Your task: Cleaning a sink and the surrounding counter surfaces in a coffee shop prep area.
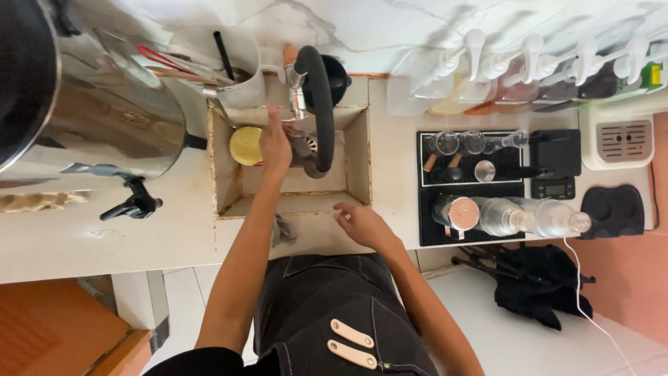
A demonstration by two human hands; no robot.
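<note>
My left hand (pixel 275 145) reaches into the square sink (pixel 359 150), its fingertips up at the metal base of the tap (pixel 298 97). A black flexible spout (pixel 319 104) curves down beside it. A round yellow object (pixel 245 145) lies in the sink just left of this hand, and a bit of red shows under the wrist. Whether the hand grips anything is hidden by its back. My right hand (pixel 358 219) rests on the counter at the sink's front right corner, fingers loosely spread and holding nothing.
A large steel urn (pixel 90 104) with a black spigot (pixel 136 202) stands at the left. A white jug of utensils (pixel 240 66) is behind the sink. Pump bottles (pixel 529 76), a black mat with glasses and shakers (pixel 487 209) and a small scale (pixel 553 188) fill the right counter. A grey cloth (pixel 282 230) lies at the sink's front.
</note>
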